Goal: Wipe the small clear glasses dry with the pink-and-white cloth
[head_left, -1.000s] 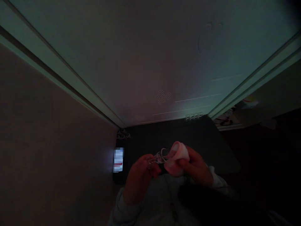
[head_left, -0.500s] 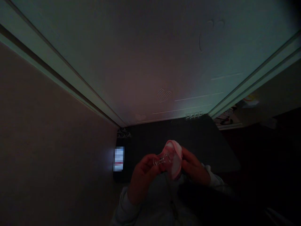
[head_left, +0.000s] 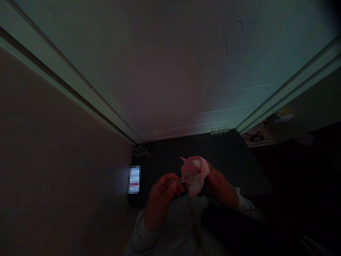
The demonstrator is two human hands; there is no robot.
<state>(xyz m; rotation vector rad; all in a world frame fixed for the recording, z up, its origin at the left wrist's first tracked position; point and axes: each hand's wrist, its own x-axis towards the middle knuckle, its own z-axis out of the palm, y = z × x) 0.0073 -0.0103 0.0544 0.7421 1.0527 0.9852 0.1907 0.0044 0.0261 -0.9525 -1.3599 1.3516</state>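
My left hand (head_left: 165, 186) pinches the near end of a small clear glass-like piece (head_left: 182, 179). It has a rounded end, a slim stem and a wider far end. That far end lies against a pink cloth (head_left: 196, 183) with a whitish inner face. My right hand (head_left: 213, 177) is closed on the cloth from behind, its fingers mostly hidden by the fabric. Both hands are above a dark tabletop (head_left: 162, 156).
A lit screen (head_left: 134, 179), blurred out, is at the table's left edge. Several clear pieces (head_left: 140, 151) cluster at the back left corner, and several more clear pieces (head_left: 220, 131) line the back edge. A pale panel (head_left: 149, 89) with a heart relief rises behind. The room is dim.
The pink cloth has drawn back to the right and folded open, showing more of the clear piece's stem. My left hand has stayed nearly in place.
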